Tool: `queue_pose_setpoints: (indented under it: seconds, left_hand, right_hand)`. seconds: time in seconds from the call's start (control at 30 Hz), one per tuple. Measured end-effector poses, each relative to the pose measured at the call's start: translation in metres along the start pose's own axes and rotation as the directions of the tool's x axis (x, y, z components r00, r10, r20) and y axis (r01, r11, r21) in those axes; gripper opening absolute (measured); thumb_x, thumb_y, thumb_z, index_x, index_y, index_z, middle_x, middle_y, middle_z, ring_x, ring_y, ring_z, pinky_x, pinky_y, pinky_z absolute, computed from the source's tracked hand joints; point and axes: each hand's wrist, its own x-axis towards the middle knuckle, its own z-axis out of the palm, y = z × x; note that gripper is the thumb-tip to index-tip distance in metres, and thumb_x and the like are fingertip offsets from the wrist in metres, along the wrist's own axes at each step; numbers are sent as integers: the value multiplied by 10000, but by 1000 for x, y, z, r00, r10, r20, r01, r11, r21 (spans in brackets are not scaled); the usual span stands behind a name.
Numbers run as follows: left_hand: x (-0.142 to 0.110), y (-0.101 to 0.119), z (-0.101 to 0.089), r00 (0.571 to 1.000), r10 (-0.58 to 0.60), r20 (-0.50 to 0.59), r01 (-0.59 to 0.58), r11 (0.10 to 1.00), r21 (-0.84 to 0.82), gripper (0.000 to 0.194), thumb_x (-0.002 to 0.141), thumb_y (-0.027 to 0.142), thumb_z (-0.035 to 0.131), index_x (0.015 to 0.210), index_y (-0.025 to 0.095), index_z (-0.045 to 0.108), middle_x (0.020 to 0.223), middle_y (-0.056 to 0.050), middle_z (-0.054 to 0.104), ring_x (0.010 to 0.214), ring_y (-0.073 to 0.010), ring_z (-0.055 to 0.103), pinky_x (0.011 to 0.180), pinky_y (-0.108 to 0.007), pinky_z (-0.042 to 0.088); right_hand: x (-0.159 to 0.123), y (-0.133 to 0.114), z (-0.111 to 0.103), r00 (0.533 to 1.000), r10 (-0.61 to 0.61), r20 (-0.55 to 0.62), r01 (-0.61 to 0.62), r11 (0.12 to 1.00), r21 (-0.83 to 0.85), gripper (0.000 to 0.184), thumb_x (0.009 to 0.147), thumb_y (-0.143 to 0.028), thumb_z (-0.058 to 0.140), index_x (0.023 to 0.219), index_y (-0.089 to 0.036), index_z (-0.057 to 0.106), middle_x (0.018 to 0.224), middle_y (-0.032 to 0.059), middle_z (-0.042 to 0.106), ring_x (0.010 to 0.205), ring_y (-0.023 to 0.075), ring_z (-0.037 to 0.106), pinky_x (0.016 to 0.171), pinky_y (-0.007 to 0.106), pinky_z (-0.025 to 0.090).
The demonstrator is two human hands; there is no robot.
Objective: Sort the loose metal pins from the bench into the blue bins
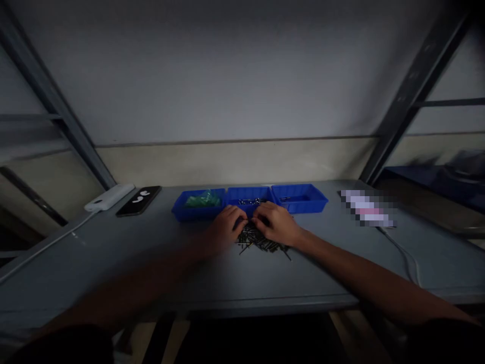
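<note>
A pile of small dark screws (pixel 261 241) lies on the grey table (pixel 242 283) just in front of three blue trays. My left hand (pixel 224 228) rests at the pile's left edge with its fingers curled down onto the screws. On the pile's right side lies my right hand (pixel 276 222), fingers bent and pressed into it. What either hand grips is too small to see. The left tray (pixel 199 206) holds green pieces, the middle tray (pixel 248 199) some metal parts, and the right tray (pixel 299 197) looks nearly bare.
A white power bank (pixel 109 197) with a cable and a black phone (pixel 138 200) lie at the table's back left. A blurred-out object (pixel 367 208) with a white cable sits at the back right. Dark shelf posts rise on both sides.
</note>
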Motion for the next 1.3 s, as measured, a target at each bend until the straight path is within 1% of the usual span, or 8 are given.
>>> queue_pose_setpoints:
  seconds: [0.13,0.3,0.53,0.63,0.73,0.97,1.13,1.3]
  left_hand:
    - [-2,1,1,995,-23,-102,20,999,-24,77,862,181,461,883,166,533,845,-39,591,833,-156,537,785,-304,439]
    - [-1,2,3,988,-38,-147,36,999,-12,63,818,178,538,880,164,542,821,-30,595,795,-148,547,751,-284,448]
    - [0,0,8,984,-52,-172,50,999,-14,82,844,234,535,870,162,565,775,-14,603,746,-137,551,721,-265,443]
    - [0,1,6,985,-23,-168,22,1000,-10,120,872,249,491,881,161,573,784,-16,610,759,-137,555,738,-268,439]
    - [0,1,5,986,-43,-161,40,999,-24,158,893,268,454,875,165,572,806,-20,615,773,-136,560,745,-268,442]
    - [-1,1,5,989,-42,-144,37,999,-32,102,835,249,524,877,167,569,776,-13,616,755,-132,558,724,-253,447]
    - [-1,4,6,991,-45,-122,42,999,-28,162,875,278,466,865,164,582,798,-16,634,749,-131,562,710,-248,434]
    - [0,5,7,989,-58,-137,56,998,-18,192,888,290,444,865,159,584,764,-13,626,692,-122,554,649,-237,409]
  right_hand:
    - [0,-1,-1,1000,26,2,-26,999,-26,160,843,-229,457,778,-182,596,769,41,592,773,171,521,706,301,399]
    - [-1,-3,0,1000,31,-5,-31,999,-39,246,883,-287,400,747,-192,581,762,37,602,760,170,537,692,309,396]
    - [-3,-3,-2,997,1,-76,-5,999,-52,134,845,-257,469,887,-196,581,865,48,635,825,184,555,720,318,410]
    - [-4,-3,-4,997,-13,-74,6,996,-91,155,858,-262,448,864,-196,588,847,54,630,810,185,552,713,322,413]
    - [-4,-3,-4,996,12,-92,-20,996,-90,196,872,-299,429,835,-199,592,813,52,625,789,184,555,699,326,419]
    - [-3,-1,1,991,61,-120,-69,995,-69,234,881,-316,412,790,-195,591,803,58,635,773,186,570,681,325,415]
    - [-4,-1,1,985,79,-155,-84,996,-26,160,845,-296,466,893,-195,581,837,53,633,734,174,560,652,312,409]
    - [-7,0,-3,992,-9,-123,2,998,-61,113,813,-271,503,845,-196,580,841,53,624,759,177,560,687,314,415]
